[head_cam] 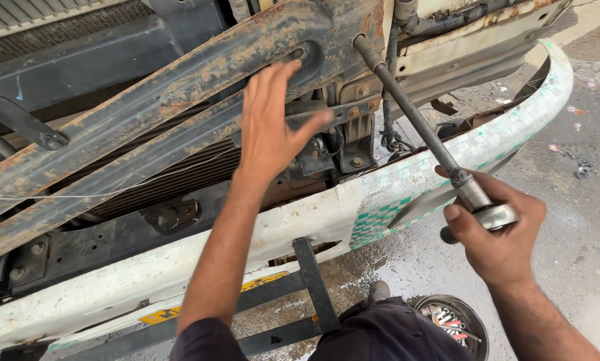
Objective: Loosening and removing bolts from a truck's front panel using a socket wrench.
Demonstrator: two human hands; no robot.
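Note:
My right hand point(497, 230) grips the lower end of a long steel socket wrench point(417, 120). Its shaft slants up and left to a bolt on the rusty frame near the top middle. My left hand point(270, 120) is open, fingers spread, and rests against the rusty diagonal beam point(173, 93) just below a bolt hole. The thumb points right toward a dark bracket point(350, 134) with bolts.
A white curved bumper point(327, 214) with a green checker pattern runs across below the frame. A radiator grille point(52, 27) sits at the top left. A round tin of small tools point(455, 322) lies on the wet concrete ground by my foot. Black hoses point(440, 23) hang at the top right.

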